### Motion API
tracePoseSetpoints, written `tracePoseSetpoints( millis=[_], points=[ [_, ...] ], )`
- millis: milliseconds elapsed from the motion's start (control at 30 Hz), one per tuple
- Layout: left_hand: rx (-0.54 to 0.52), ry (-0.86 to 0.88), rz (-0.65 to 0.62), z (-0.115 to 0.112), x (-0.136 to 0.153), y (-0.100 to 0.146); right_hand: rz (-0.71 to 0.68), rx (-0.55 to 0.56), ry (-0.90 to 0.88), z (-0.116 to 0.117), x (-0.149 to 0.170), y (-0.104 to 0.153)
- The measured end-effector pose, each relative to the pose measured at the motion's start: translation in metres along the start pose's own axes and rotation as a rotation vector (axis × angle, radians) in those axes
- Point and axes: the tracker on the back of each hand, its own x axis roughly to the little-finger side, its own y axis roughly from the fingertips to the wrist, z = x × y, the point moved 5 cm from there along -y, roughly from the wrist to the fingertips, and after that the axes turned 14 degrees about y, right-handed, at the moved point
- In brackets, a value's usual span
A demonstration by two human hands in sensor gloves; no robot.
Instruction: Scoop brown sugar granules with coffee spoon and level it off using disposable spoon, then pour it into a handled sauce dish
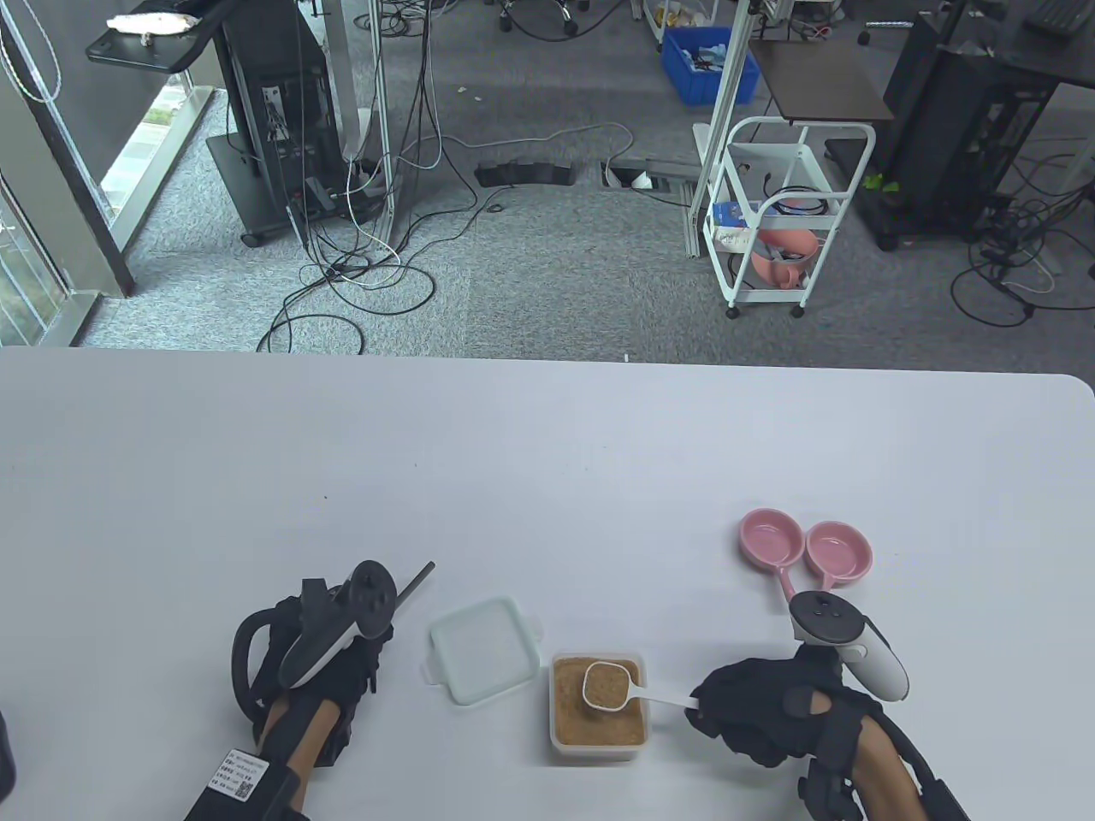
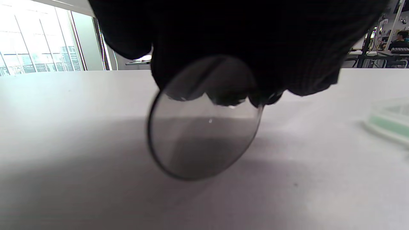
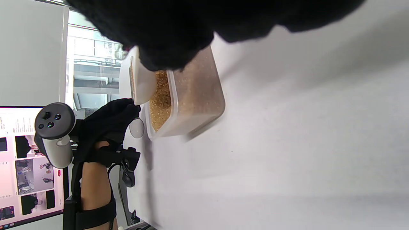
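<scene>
Coffee spoon [image 1: 609,684] handle pinched in right fingers [image 1: 703,705]

The white round-bowled plastic coffee spoon [image 1: 609,686] looks smooth and matt. The brown sugar [image 1: 571,718] in the see-through cloudy plastic box [image 1: 596,751] looks grainy and rough. The square frosted plastic lid [image 1: 484,650] is smooth with a soft shine. The pink double sauce dish with a handle [image 1: 804,550] looks glossy. The smoky see-through plastic disposable spoon [image 2: 201,140] is thin and shiny. Both black gloves [image 1: 770,710] are knitted cloth. The white table [image 1: 547,479] is smooth and matt.
</scene>
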Motion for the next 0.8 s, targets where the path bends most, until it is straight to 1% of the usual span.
tracePoseSetpoints(
  millis=[133, 333, 800],
  points=[
    [0.024, -0.035, 0.009, -0.009, -0.001, -0.003, 0.001, 0.0, 0.0, 0.0, 0.0, 0.0],
    [0.041, -0.039, 0.024, -0.015, -0.001, -0.005, 0.002, 0.001, 0.002, 0.0, 0.0, 0.0],
    [0.02, -0.074, 0.041, -0.013, 0.0, -0.003, 0.004, -0.001, 0.005, 0.001, 0.001, -0.001]
  ],
)
